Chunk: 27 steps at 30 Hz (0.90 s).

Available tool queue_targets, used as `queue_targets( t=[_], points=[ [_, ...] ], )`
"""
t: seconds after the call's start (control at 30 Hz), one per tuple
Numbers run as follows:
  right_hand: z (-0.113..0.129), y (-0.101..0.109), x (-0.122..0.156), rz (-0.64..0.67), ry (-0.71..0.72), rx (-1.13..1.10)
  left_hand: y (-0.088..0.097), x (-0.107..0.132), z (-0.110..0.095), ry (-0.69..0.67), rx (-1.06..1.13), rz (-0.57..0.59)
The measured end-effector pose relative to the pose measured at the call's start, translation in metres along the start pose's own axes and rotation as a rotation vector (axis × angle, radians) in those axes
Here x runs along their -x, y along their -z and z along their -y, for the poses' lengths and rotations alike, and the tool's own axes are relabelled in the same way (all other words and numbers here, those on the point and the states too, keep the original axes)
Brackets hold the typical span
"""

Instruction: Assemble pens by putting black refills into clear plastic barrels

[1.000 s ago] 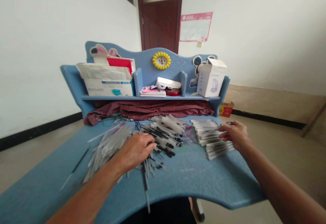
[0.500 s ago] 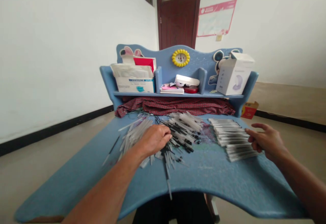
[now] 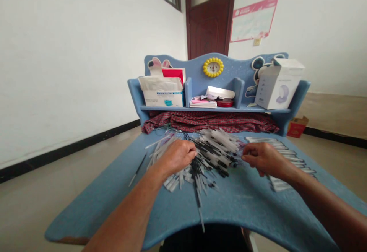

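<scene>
A loose heap of clear pen barrels and black refills [image 3: 212,148] lies in the middle of the blue desk [image 3: 229,202]. My left hand [image 3: 177,155] rests knuckles-up on the left part of that heap, fingers curled down into the pieces; what it grips is hidden. My right hand [image 3: 262,158] sits at the heap's right edge with its fingers bent and pinched toward the pieces. Behind my right wrist lies a tidy row of assembled pens [image 3: 286,156], partly covered by my forearm.
The desk's back shelf [image 3: 215,108] holds a box of masks [image 3: 162,91], notebooks, a red tin and a white carton [image 3: 278,87]. A yellow clock [image 3: 213,67] is on the backboard. Red checked cloth [image 3: 209,121] lies under the shelf. A door and poster are behind.
My right hand has left the tidy row of pens and moved left to the heap's edge, closing its fingers. My left hand stays on the heap. The view has shifted left.
</scene>
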State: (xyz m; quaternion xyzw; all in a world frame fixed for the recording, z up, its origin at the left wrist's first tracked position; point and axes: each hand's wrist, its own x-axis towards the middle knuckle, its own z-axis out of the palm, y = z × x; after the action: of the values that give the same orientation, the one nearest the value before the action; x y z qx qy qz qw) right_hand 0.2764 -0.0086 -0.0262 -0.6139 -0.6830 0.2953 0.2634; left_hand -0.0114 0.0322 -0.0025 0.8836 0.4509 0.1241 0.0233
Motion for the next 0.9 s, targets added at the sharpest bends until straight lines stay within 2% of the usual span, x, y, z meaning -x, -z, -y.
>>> queue_targets(
  t=[0.17, 0.4, 0.53, 0.9],
  points=[
    [0.018, -0.017, -0.023, 0.104, 0.097, 0.162, 0.002, 0.001, -0.001, 0.006, -0.001, 0.014],
    [0.033, -0.028, -0.026, 0.136, 0.249, 0.391, 0.004, 0.003, -0.008, -0.011, 0.023, 0.015],
    [0.027, -0.033, -0.028, 0.108, 0.226, 0.474, 0.004, 0.004, -0.011, -0.008, 0.016, 0.029],
    [0.022, -0.037, -0.031, 0.107, 0.155, 0.516, -0.006, 0.003, -0.012, -0.043, -0.037, 0.082]
  ],
)
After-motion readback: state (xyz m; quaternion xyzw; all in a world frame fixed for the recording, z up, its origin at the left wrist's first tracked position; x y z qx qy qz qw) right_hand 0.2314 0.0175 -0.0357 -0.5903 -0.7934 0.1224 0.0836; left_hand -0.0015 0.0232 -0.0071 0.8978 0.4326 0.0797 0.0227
